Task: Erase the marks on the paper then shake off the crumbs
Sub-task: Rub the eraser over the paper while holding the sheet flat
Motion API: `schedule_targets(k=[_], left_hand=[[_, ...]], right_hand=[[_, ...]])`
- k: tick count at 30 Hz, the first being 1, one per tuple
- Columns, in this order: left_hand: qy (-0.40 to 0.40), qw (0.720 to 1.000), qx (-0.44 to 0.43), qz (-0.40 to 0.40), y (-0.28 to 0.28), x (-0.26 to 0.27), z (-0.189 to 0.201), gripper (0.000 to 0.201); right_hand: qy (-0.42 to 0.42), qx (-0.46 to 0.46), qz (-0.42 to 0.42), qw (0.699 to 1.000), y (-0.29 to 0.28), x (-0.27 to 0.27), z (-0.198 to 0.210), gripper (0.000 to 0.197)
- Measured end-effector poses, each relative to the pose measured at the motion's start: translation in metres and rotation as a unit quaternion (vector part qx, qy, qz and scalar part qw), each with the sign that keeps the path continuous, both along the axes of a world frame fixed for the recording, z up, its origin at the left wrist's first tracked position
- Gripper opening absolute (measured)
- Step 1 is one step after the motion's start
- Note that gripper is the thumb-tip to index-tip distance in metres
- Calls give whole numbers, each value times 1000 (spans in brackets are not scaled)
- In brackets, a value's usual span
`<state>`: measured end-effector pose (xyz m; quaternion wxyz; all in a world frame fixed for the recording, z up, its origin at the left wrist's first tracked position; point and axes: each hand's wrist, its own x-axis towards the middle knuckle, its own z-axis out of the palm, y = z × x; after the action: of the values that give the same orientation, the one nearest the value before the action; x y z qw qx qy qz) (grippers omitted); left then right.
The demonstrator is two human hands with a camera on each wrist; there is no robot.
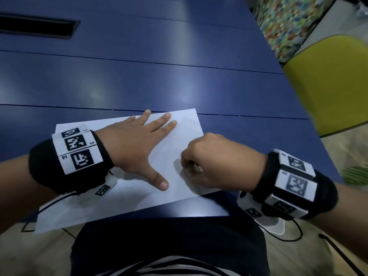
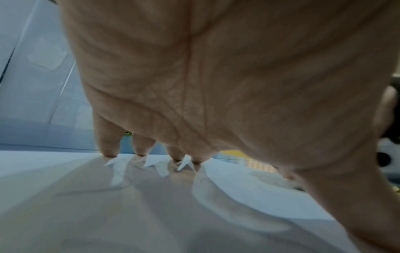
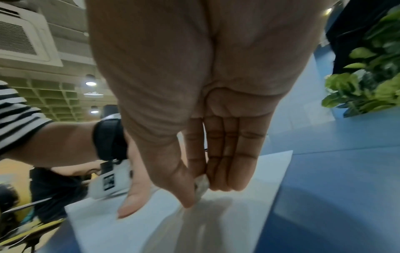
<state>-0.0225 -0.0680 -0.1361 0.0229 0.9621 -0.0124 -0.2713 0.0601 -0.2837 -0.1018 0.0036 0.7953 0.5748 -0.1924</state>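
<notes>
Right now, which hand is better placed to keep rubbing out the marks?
The right hand. It already pinches a small white eraser against the paper, thumb and fingers curled round it. The left hand lies flat with fingers spread, pinning the sheet, so it is best left there.

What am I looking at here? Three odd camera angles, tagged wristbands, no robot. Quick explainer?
No machine: a person works with bare hands, wearing three cameras. The head view looks down from the forehead; the other two look along each palm from the wrists. The black bands with square printed tags hold those wrist cameras.

On the blue table lies a sheet of paper, its near edge hanging past the table's edge. The left hand lies flat with fingers spread, pinning the sheet. The right hand is curled, thumb and fingers pinching a small whitish eraser against the paper, best seen in the right wrist view. No marks or crumbs are clear enough to make out.
</notes>
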Motion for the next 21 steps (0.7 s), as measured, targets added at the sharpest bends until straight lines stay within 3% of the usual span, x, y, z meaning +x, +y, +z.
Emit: schedule_targets(k=[4,8,10,15,21], left_hand=[[-1,1000,1,-2,0,0,0,158],[-2,1000,1,1,0,0,1,158],[-2,1000,4,-1,-1,0,2,157],[11,1000,4,27,0,4,12,155],[31,999,31,13,39,-2,39,114]], right_hand=[[-18,27,-60,998,1,20,2,10],[11,18,-18,1000,-1,2,-2,13],[21,20,-36,999,-2,5,-1,15],[-41,51,-85,994,-1,30,-8,12],[-74,66,-159,982,0,60,-6,7]])
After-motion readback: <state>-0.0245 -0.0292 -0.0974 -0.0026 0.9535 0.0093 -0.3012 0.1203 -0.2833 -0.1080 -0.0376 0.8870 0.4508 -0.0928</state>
